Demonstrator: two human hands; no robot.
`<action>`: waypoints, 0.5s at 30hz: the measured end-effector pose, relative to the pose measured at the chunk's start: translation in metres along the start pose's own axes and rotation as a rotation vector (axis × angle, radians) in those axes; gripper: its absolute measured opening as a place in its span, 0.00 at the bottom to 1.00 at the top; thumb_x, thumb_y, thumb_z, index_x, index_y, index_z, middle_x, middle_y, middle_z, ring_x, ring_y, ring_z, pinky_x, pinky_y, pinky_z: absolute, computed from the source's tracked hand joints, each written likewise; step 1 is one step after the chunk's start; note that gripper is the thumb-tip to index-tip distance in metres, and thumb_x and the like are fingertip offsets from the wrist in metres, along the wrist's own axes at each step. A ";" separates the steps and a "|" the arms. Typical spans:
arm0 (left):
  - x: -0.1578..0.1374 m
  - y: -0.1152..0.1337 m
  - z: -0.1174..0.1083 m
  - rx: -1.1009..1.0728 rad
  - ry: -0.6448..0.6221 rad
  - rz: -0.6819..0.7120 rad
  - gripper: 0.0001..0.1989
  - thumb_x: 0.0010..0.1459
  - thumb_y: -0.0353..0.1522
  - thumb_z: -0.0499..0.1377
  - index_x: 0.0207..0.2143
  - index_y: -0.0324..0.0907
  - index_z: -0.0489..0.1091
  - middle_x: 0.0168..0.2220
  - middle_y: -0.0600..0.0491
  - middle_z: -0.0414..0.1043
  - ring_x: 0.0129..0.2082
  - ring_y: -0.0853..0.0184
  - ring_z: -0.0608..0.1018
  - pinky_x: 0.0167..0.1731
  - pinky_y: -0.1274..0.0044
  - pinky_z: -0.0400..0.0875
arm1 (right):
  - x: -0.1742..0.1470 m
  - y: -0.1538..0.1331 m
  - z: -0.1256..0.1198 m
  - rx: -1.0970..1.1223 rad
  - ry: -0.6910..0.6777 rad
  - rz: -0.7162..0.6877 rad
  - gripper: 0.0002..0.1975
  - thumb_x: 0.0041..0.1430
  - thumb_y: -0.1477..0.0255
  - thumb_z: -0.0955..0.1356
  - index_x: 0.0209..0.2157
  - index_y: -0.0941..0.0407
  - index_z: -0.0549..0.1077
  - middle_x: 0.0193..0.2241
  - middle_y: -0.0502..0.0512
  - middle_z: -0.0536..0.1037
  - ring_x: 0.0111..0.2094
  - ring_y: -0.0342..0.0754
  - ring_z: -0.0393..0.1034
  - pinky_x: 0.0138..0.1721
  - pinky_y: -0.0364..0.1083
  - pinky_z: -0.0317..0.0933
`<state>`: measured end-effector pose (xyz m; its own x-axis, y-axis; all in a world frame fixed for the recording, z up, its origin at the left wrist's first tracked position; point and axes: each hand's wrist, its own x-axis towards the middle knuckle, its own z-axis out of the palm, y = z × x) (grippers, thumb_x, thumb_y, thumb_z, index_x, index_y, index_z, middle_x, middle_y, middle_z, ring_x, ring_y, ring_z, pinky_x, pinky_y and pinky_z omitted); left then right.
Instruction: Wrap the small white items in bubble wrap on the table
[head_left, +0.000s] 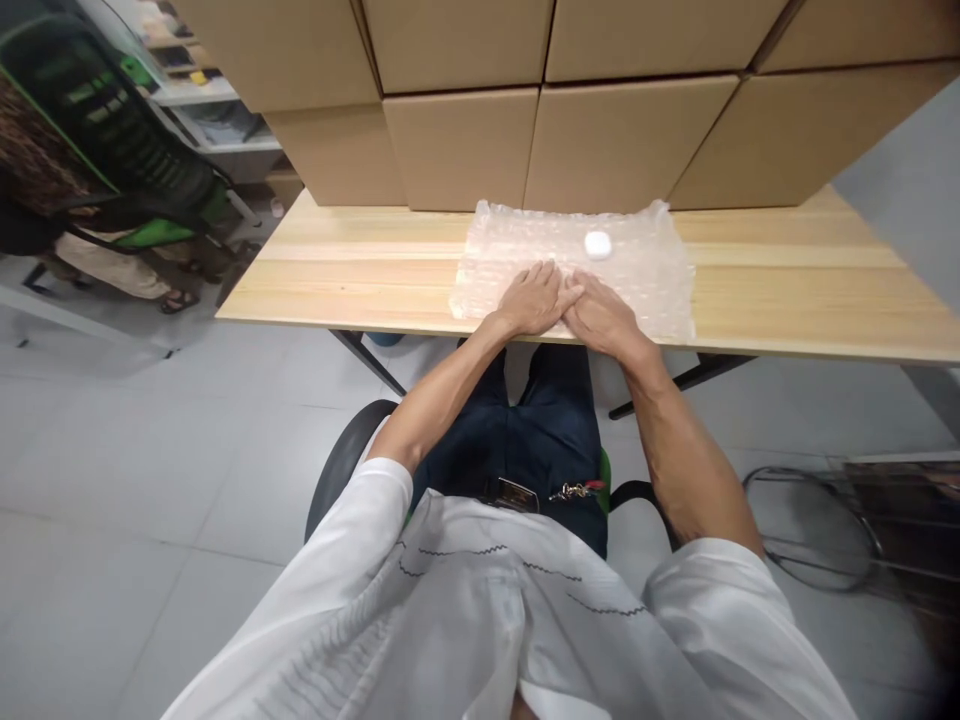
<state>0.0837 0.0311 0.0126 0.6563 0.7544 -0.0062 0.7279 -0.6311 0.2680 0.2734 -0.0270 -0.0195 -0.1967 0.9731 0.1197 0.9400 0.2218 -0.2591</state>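
A sheet of clear bubble wrap (495, 240) lies spread on the wooden table in front of me. On its upper right part rests a small white rounded case (598, 245). My left hand (534, 297) lies flat on the wrap near the table's front edge, fingers stretched out and holding nothing. Beside it, thumbs touching or nearly so, my right hand (598, 312) also rests on the wrap with its fingers extended. The white case sits just beyond the right hand's fingertips, apart from both hands.
Stacked cardboard boxes (461, 150) wall off the back of the wooden table (757, 280). At the far left, a person sits in a black and green chair (82, 110). Looped cables (810, 530) lie on the floor at right, by a dark rack.
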 end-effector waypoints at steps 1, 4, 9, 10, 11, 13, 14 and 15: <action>-0.002 0.001 -0.002 0.015 -0.021 -0.012 0.42 0.93 0.49 0.44 0.93 0.31 0.62 0.97 0.35 0.51 0.99 0.46 0.55 0.98 0.55 0.49 | -0.005 0.004 -0.001 -0.017 -0.013 0.024 0.44 0.90 0.59 0.54 0.89 0.75 0.63 0.92 0.84 0.63 0.94 0.78 0.59 0.93 0.76 0.56; -0.009 0.004 -0.010 0.047 -0.054 -0.036 0.43 0.92 0.46 0.45 0.94 0.29 0.58 0.98 0.34 0.48 0.99 0.44 0.54 0.98 0.53 0.47 | -0.017 0.012 -0.006 -0.042 -0.031 0.048 0.44 0.90 0.58 0.55 0.90 0.75 0.63 0.92 0.84 0.62 0.94 0.77 0.57 0.94 0.74 0.55; -0.018 0.005 -0.020 0.087 -0.078 -0.086 0.44 0.91 0.45 0.46 0.95 0.28 0.55 0.98 0.34 0.46 1.00 0.43 0.52 0.98 0.51 0.47 | -0.034 0.023 -0.011 -0.066 -0.010 0.062 0.44 0.91 0.57 0.54 0.91 0.71 0.63 0.93 0.81 0.62 0.95 0.76 0.57 0.94 0.74 0.56; -0.020 0.005 -0.021 0.094 -0.081 -0.089 0.44 0.91 0.45 0.47 0.95 0.28 0.55 0.98 0.34 0.46 1.00 0.43 0.53 0.98 0.51 0.47 | -0.037 0.026 -0.011 -0.070 -0.004 0.070 0.44 0.91 0.57 0.54 0.91 0.71 0.63 0.93 0.81 0.62 0.95 0.75 0.57 0.94 0.74 0.57; -0.020 0.004 -0.022 0.099 -0.081 -0.090 0.44 0.91 0.45 0.47 0.95 0.28 0.55 0.98 0.34 0.46 1.00 0.43 0.53 0.98 0.51 0.47 | -0.040 0.028 -0.011 -0.071 0.003 0.077 0.44 0.91 0.57 0.54 0.91 0.70 0.63 0.93 0.80 0.62 0.94 0.76 0.57 0.93 0.75 0.57; -0.022 0.002 -0.023 0.103 -0.081 -0.089 0.44 0.90 0.45 0.47 0.95 0.29 0.55 0.98 0.34 0.47 1.00 0.43 0.53 0.98 0.51 0.46 | -0.045 0.034 -0.011 -0.065 0.016 0.085 0.44 0.92 0.55 0.53 0.91 0.69 0.63 0.93 0.79 0.63 0.94 0.76 0.58 0.93 0.76 0.57; -0.022 0.001 -0.024 0.103 -0.081 -0.088 0.44 0.90 0.46 0.47 0.95 0.28 0.55 0.98 0.34 0.47 1.00 0.43 0.53 0.98 0.52 0.46 | -0.047 0.036 -0.010 -0.063 0.023 0.089 0.44 0.92 0.55 0.53 0.92 0.68 0.63 0.93 0.79 0.63 0.94 0.76 0.58 0.93 0.76 0.57; -0.022 0.000 -0.024 0.103 -0.083 -0.089 0.44 0.90 0.46 0.48 0.95 0.28 0.55 0.98 0.33 0.47 1.00 0.43 0.53 0.98 0.52 0.46 | -0.049 0.038 -0.009 -0.063 0.028 0.095 0.44 0.92 0.54 0.53 0.92 0.68 0.63 0.93 0.78 0.63 0.94 0.75 0.58 0.93 0.76 0.57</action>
<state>0.0642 0.0188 0.0355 0.5994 0.7933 -0.1064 0.7976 -0.5809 0.1625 0.3215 -0.0666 -0.0263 -0.0984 0.9874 0.1240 0.9699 0.1231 -0.2101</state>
